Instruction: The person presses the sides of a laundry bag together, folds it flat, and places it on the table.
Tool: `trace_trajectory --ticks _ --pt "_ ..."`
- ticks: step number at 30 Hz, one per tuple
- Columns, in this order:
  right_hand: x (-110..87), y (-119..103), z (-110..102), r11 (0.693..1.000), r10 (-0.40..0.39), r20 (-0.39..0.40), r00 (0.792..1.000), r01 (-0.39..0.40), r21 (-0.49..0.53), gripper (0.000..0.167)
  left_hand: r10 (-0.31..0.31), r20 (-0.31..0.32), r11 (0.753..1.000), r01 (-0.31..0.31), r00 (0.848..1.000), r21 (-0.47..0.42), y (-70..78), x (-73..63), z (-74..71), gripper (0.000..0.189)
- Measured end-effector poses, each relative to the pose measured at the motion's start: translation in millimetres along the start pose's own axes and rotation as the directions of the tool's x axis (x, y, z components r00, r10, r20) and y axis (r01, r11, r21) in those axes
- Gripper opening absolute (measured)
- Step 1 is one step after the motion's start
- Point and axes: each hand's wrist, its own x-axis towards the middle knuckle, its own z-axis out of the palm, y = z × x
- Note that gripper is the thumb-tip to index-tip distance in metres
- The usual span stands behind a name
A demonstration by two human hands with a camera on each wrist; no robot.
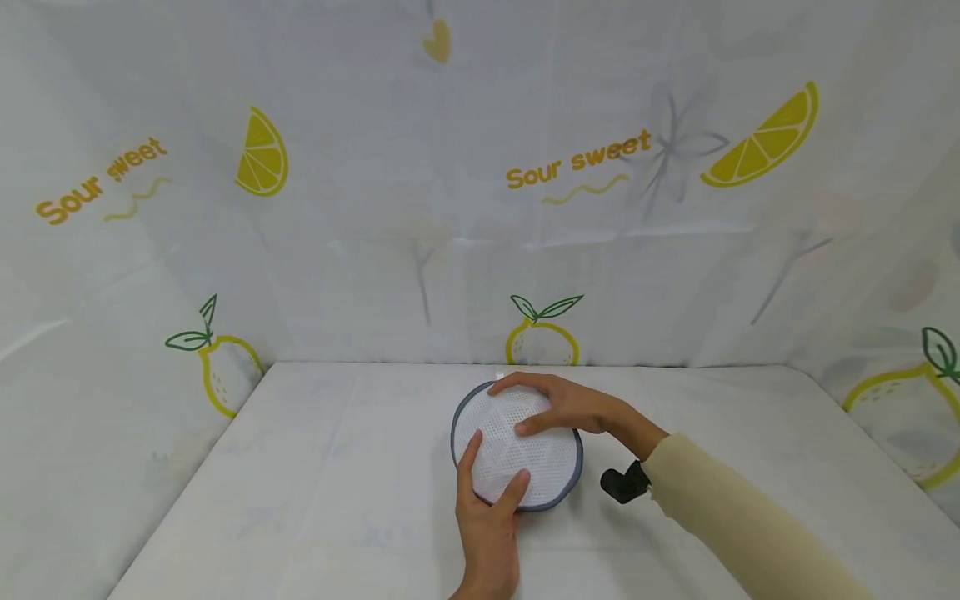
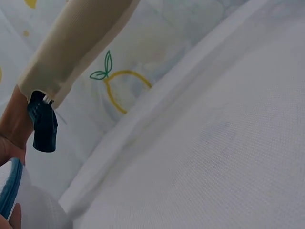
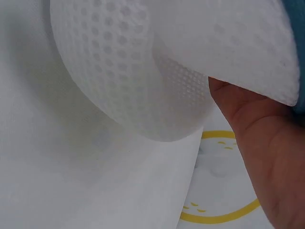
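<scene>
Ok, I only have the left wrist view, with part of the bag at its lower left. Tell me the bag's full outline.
Observer: In the head view, the bag looks round.
Operator: Say where the right hand has its thumb.
Observer: Head view again: the thumb lies across the bag's white face.
Operator: Describe the bag's material up close.
Observer: The right wrist view shows white mesh with rows of round holes.
</scene>
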Motion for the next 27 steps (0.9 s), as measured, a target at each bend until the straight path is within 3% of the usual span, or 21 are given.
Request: trace_trajectory --ticks 7,16,27 --pt "1.4 3 3 1.0 -0.007 -0.003 1.0 0.007 0.015 0.051 0.012 -0.025 0.999 -0.011 1.0 0.033 -7.3 3.4 0.0 0.085" --pt "1.5 13 8 0.988 0.006 0.011 1.0 -0.008 0.151 0.047 0.114 -0.12 0.985 -0.097 0.986 0.144 -20.0 4.4 4.7 0.084" --pt "0.6 19 8 0.992 -0.007 0.0 1.0 0.007 0.129 0.047 0.135 -0.135 0.985 -0.117 0.982 0.129 -23.5 7.5 8.5 0.086"
